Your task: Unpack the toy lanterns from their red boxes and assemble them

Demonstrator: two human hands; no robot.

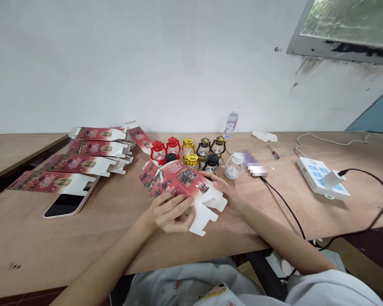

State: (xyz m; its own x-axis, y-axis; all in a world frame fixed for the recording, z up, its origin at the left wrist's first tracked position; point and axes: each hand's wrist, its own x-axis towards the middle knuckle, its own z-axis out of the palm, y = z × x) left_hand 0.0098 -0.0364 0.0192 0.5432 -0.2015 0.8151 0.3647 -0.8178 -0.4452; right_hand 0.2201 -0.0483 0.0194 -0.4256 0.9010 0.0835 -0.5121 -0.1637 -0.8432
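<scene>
Between my hands is a red printed cardboard box (182,176) with white end flaps sticking out toward me and to the right. My left hand (172,212) grips its near side, fingers curled over the edge. At the far right side, my right hand (221,189) holds the box, with part of its fingers hidden behind the card. Just beyond stand several small lanterns: red ones (158,152), gold ones (188,147), black ones (211,163) and dark bronze ones (218,146). A white lantern (232,165) stands apart to their right.
Several flattened red boxes (79,162) lie overlapping at left, partly over a phone (67,205). A plastic bottle (231,124) stands near the wall. At right are a screwdriver (275,154), a tissue (264,136), a cabled, blurred device (253,163) and a power strip (322,177).
</scene>
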